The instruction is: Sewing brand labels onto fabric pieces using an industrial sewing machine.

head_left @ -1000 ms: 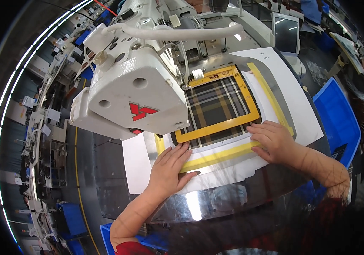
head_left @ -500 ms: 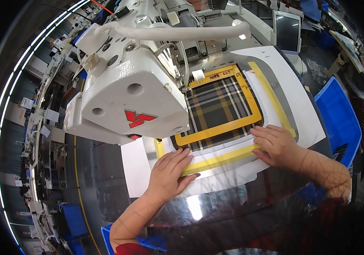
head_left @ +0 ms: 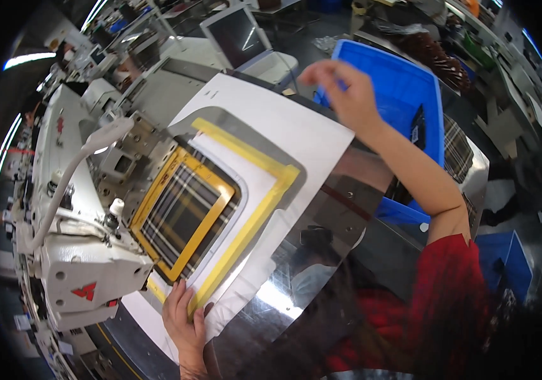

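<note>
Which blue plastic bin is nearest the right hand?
The blue plastic bin that the bare right hand overlaps in view; the lower blue bin is right of the red sleeve.

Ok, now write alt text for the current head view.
A person's left hand rests at the near corner of a yellow frame lying on plaid cloth, beside a white sewing machine. The right hand, blurred, is raised in front of a blue bin.
</note>
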Motion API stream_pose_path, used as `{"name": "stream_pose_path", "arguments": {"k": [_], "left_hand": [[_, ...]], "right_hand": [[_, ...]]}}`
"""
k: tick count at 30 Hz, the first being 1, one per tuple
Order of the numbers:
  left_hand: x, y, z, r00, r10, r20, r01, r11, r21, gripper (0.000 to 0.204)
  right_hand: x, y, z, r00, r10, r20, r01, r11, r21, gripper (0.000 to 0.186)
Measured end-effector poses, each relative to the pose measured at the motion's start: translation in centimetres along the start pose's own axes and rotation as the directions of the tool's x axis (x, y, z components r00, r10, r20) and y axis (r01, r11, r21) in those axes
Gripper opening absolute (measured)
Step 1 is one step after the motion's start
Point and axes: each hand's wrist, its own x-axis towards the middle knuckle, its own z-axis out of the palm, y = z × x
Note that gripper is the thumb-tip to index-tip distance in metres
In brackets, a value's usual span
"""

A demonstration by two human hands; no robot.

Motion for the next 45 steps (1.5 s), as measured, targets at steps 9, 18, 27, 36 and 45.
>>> {"name": "stream_pose_path", "arguments": {"k": [9,18,27,36,45], "left_hand": [[-0.1,-0.9,0.0,0.993,0.020,-0.117,-0.011,0.997,0.076,0.035],[0.5,-0.1,-0.5,0.998,-0.018,-0.058,0.026,0.990,0.136,0.022],[0.6,0.3,-0.5,0.996,0.009,-0.085,-0.007,1.000,0.027,0.018],[2.3,4.0,-1.2,0.984,-0.173,-0.038,0.122,0.818,-0.562,0.023],[7.5,8.3,3.7,0.804,-0.195,0.561,0.528,-0.197,-0.826,0.034]], "right_hand": [[-14.6,26.9,-16.0,0.062,0.803,0.593,-0.131,0.595,-0.793,0.031],[-12.5,19.9,-13.2,0.221,0.801,0.557,0.027,0.566,-0.824,0.024],[-8.8,13.4,-16.0,0.862,0.501,0.078,-0.331,0.674,-0.661,0.023],[-0.5,-6.2,-8.7,0.870,0.471,-0.145,-0.359,0.808,0.467,0.021],[-7.3,-11.3,4.2,0.552,0.608,0.571,-0.776,0.123,0.619,0.049]]}}
